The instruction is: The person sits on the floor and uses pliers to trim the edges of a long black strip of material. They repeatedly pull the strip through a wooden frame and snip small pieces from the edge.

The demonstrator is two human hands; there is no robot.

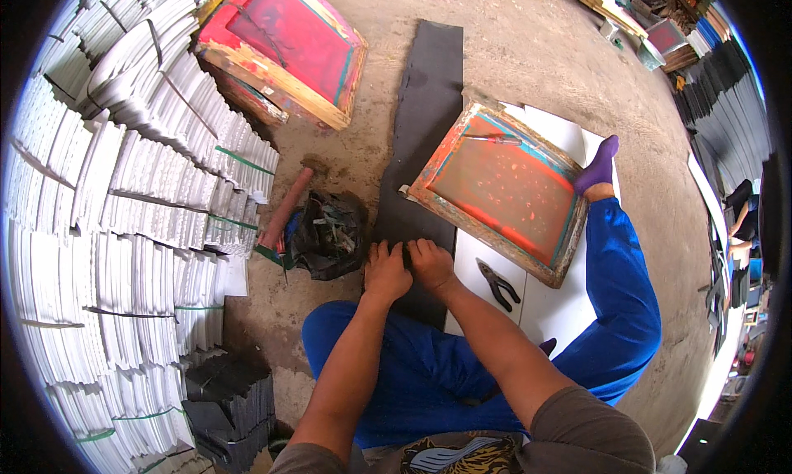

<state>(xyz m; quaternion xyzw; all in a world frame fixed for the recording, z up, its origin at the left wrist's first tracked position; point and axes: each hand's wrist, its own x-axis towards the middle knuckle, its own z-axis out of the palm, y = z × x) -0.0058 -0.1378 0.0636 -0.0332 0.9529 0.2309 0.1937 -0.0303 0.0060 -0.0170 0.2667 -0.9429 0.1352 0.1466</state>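
Observation:
My left hand (388, 273) and my right hand (431, 266) are close together over the near part of a long black sheet (425, 86) on the floor. Both hands have bent fingers, with a small dark thing between them that I cannot make out against the sheet. Just left of my left hand is a black plastic bag (330, 235) with scraps inside. Pliers with dark handles (498, 285) lie on white sheets (536, 309) to the right of my right hand. Beyond them a wooden screen-printing frame (487, 222) with orange stains rests, a red-handled screwdriver-like tool (493, 139) on it.
Tall stacks of white sheets (140, 218), tied with straps, line the left side, with a black stack (231, 408) at their near end. A pink-red screen frame (289, 41) stands at the far left. My outstretched leg (623, 268) borders the right. A reddish roll (286, 206) lies beside the bag.

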